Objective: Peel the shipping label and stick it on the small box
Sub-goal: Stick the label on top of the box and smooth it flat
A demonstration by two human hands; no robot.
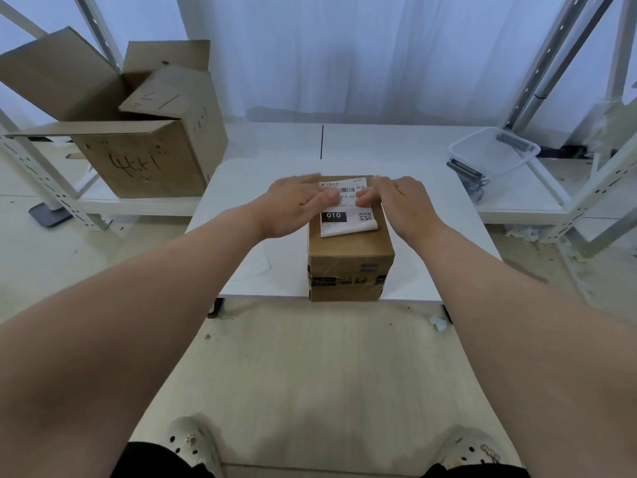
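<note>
A small brown cardboard box (pixel 350 257) stands on the low white table (pixel 248 250), near its front edge. A white shipping label (pixel 346 215) with a barcode, a black "010" block and a QR code lies on the box top. Its near edge curls up off the cardboard. My left hand (pixel 296 205) lies flat with its fingers pressing the label's left part. My right hand (pixel 400 205) rests on the box's right side, its thumb on the label's middle. Neither hand grips anything.
A large open cardboard box (pixel 138 132) stands on a low shelf at the left. A clear plastic bin (pixel 493 155) sits at the right on another shelf. Metal rack posts (pixel 537 81) rise on both sides. My shoes (pixel 193 443) are on the floor below.
</note>
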